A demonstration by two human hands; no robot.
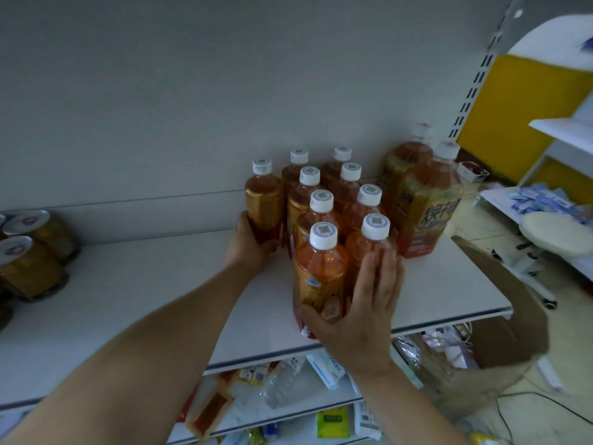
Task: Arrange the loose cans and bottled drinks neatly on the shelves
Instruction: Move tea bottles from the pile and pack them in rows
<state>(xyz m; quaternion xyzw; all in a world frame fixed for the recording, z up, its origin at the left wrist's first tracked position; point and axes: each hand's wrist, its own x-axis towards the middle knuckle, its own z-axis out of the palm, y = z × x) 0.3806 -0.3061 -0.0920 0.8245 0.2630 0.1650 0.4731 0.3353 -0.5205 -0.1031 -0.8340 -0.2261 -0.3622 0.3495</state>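
Hands are both on the small tea bottles. Left hand (pixel 248 248) is wrapped round the lower part of a lone tea bottle (pixel 263 200), which stands upright just left of the main bunch. Right hand (pixel 362 316) is spread flat against the front of the bunch. Its fingers (pixel 382 271) lie straight up the front-right bottle (pixel 369 242) and its thumb runs across the base of the front-left bottle (pixel 321 271), so it's pressing, not really gripping.

Behind those two, the rest of the small white-capped bottles (pixel 321 216) stand in two tight rows running back toward the wall, all on the white shelf (pixel 160 284). Just right of them are two big tea bottles (pixel 430 203), one behind the other. Way over at the left end of the shelf sits a cluster of gold cans (pixel 32 252). On the lower shelf (pixel 288 409) there's a jumble of packets and a clear bottle (pixel 282 380) lying on its side, and a cardboard box (pixel 513 316) stands on the floor to the right.
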